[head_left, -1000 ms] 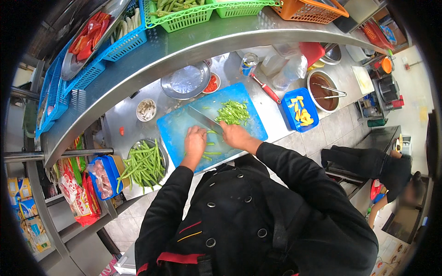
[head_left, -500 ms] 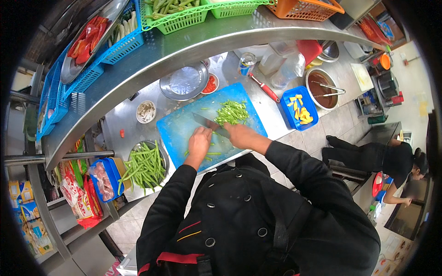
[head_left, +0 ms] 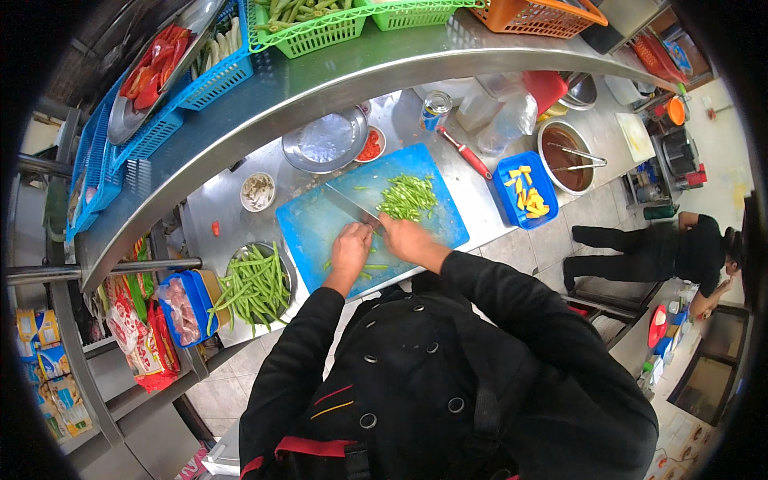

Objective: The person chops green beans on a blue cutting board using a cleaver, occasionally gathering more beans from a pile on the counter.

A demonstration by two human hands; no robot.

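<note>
In my right hand (head_left: pixel 408 240) is the handle of a kitchen knife (head_left: pixel 352 206), its broad blade slanting toward the far left over the blue cutting board (head_left: pixel 300 228). My left hand (head_left: pixel 350 250) is closed with curled fingers beside the blade, pressing on green beans (head_left: pixel 374 266) whose ends show near the palm; most of what it grips is hidden. A heap of thinly sliced green beans (head_left: pixel 408 198) lies on the board, beyond my right hand. Whole green beans (head_left: pixel 252 288) fill a metal bowl to the left of the board.
Around the board stand a metal bowl (head_left: pixel 324 142), a small dish of red pieces (head_left: pixel 370 146), a can (head_left: pixel 436 110), a red-handled tool (head_left: pixel 466 152), a blue tub (head_left: pixel 526 190) and a sauce pot (head_left: pixel 570 158) with tongs. A shelf (head_left: pixel 336 76) overhangs the far side. Another person (head_left: pixel 680 248) stands at right.
The knife blade has swung to a steeper angle, and my right hand has shifted slightly nearer. The left hand stays almost in place. At right, the other person has become more upright.
</note>
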